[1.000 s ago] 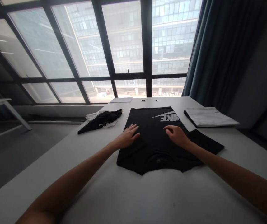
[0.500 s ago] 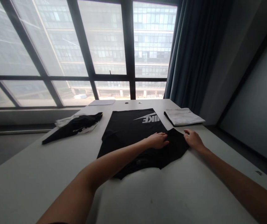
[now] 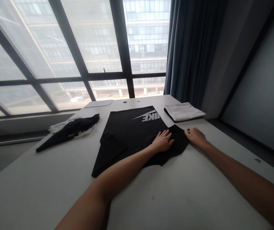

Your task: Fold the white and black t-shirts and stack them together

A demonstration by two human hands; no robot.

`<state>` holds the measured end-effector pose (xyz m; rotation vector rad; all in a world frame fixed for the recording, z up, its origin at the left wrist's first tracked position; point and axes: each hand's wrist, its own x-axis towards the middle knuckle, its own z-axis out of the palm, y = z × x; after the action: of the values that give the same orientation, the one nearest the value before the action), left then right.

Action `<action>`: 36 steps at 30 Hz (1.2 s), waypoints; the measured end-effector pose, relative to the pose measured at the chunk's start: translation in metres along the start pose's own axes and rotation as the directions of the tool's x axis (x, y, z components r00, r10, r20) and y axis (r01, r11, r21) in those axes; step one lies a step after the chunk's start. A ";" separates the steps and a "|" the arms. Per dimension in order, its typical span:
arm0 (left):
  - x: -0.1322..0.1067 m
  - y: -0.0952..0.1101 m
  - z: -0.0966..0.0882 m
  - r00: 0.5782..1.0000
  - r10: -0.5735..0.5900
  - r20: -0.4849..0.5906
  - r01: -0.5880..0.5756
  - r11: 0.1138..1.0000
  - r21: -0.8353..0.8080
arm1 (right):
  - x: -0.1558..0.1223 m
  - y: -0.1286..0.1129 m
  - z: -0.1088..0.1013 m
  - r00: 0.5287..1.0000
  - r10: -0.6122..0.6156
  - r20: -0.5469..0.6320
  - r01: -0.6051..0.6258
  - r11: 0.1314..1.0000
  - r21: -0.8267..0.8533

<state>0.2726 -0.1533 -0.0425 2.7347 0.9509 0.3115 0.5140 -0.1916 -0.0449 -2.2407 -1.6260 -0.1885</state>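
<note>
A black T-shirt (image 3: 127, 127) with a white NIKE print lies spread on the white table (image 3: 67, 172), its print upside down to me. Flat on the shirt near its right sleeve rests my left hand (image 3: 163, 141), fingers spread. At the outer edge of that sleeve, my right hand (image 3: 196, 136) pinches the cloth between thumb and fingers. My left forearm covers part of the shirt's near side.
Left of the shirt lies a crumpled black and white garment (image 3: 71, 129). A folded white and black cloth stack (image 3: 184, 111) sits at the back right. White sheets (image 3: 98, 103) lie at the far edge, before the window. A blue curtain (image 3: 187, 54) hangs behind.
My right hand has closed on the sleeve edge. My left hand's fingers have spread on the cloth, and the shirt's near edge lies flatter. The view has turned slightly.
</note>
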 end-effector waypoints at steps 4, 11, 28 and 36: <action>0.001 0.000 0.000 1.000 -0.003 0.001 0.003 1.000 -0.027 | 0.003 0.006 -0.001 0.997 0.072 0.028 -0.073 0.996 0.042; 0.004 0.001 0.001 1.000 0.015 -0.003 -0.015 0.999 -0.052 | 0.011 0.021 -0.006 0.986 0.036 0.164 -0.071 0.974 0.217; 0.001 -0.001 0.000 0.997 0.021 -0.074 -0.024 0.998 -0.051 | 0.016 0.024 0.002 0.987 0.154 -0.046 -0.136 0.954 0.269; -0.003 0.005 -0.004 0.997 0.080 0.005 -0.080 0.996 -0.031 | 0.009 0.026 -0.004 0.994 0.053 0.093 -0.057 0.998 0.041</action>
<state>0.2716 -0.1584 -0.0382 2.7482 0.8296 0.3282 0.5420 -0.1924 -0.0445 -2.2885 -1.5960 -0.0349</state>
